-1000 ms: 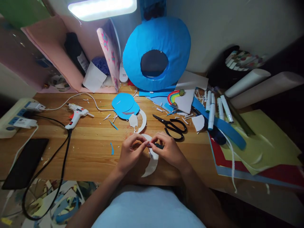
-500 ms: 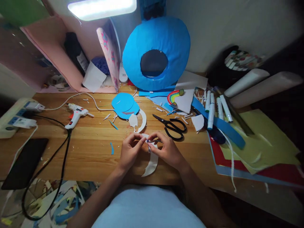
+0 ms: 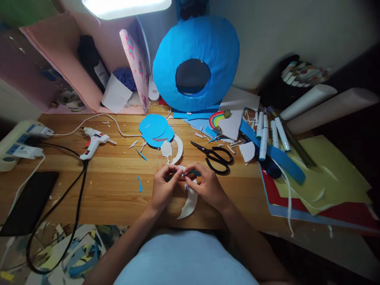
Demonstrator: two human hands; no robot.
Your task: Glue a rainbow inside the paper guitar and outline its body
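Observation:
At the desk's front middle, my left hand [image 3: 165, 185] and my right hand [image 3: 208, 184] meet fingertip to fingertip. Both pinch one small dark piece [image 3: 184, 174], too small to name. Something reddish and dark shows behind the fingers, partly hidden by them. Under my hands lies a curved white paper piece [image 3: 189, 205] on the wood. Just beyond are a white paper ring [image 3: 179, 149] and round blue paper pieces [image 3: 154, 128]. Black-handled scissors [image 3: 218, 157] rest to the right of them.
A glue gun [image 3: 95, 143] with a black cable and a phone [image 3: 30, 202] lie left. At the back stands a large blue ring [image 3: 196, 43]. White markers [image 3: 263, 138], a rainbow cutout [image 3: 219, 119] and coloured sheets [image 3: 332, 170] are at right, with paper scraps around.
The fingertips have shifted slightly, and a reddish and dark shape now shows between and behind them. The view has tilted a little; both hands keep their pinch.

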